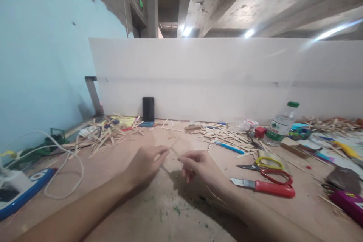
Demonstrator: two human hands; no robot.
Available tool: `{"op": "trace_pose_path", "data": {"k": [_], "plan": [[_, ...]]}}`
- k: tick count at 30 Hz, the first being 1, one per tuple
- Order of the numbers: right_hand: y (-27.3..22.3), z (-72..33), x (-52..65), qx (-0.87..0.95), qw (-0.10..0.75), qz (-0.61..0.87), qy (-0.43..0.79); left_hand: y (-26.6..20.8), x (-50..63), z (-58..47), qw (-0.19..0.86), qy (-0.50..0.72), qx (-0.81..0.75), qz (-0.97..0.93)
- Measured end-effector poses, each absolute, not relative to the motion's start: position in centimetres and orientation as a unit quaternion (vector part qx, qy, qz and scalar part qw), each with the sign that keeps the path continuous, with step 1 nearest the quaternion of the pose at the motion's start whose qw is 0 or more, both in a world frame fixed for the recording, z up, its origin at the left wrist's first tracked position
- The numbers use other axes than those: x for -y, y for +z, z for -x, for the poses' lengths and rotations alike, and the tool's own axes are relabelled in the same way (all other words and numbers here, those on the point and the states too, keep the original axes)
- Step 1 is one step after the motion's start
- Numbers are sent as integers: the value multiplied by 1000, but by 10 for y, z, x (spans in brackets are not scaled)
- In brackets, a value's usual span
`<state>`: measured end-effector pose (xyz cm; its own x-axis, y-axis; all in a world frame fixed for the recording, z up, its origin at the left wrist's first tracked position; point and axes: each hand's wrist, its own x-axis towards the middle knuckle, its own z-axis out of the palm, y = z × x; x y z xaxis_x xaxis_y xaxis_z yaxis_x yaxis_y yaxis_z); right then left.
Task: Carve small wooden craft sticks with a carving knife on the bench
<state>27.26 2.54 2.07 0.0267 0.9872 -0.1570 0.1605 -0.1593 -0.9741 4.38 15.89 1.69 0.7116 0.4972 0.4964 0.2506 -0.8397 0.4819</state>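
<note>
Head view, thin stick: a pale thin stick (pixel 175 153) is lying in the air between the two hands, above the middle of the table (pixel 133 215).
Stick's long axis: it is slanting from the right fingertips toward the table's far left corner, its free end pointing at the left fingertips.
Right hand: the right hand (pixel 200 164) is pinching the stick's near end between thumb and fingers, so it is the nearer hand.
Left hand: the left hand (pixel 149 162) is bringing thumb and finger together, apparently gripping a faint pale strip (pixel 174 143) that is slanting toward the far edge; blur is hiding whether strip and stick are touching.
Table, right side: scissors (pixel 273 172) and a red-handled knife (pixel 272 188) are lying just beside the right forearm; a blue pen (pixel 229 147) is resting farther back, and a bottle (pixel 279 126) is standing near the far edge.
Table, far edge: a dark phone (pixel 148 109) is leaning upright near the white partition (pixel 193 75), with loose sticks (pixel 103 136) spreading toward the far left corner.
Table, left edge: a white cable (pixel 82 172) is looping beside a blue-edged power strip (pixel 34 193).
Room: a pale blue wall (pixel 42 56) is rising at left, and lamps are shining under a concrete ceiling (pixel 261 11).
</note>
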Motion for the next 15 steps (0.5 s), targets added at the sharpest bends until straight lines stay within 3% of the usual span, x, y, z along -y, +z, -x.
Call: {"op": "trace_pose_path", "data": {"k": [15], "plan": [[24,-260,-18,494,432,594,465,14,-164,-40,156,350,-158,-910]]}}
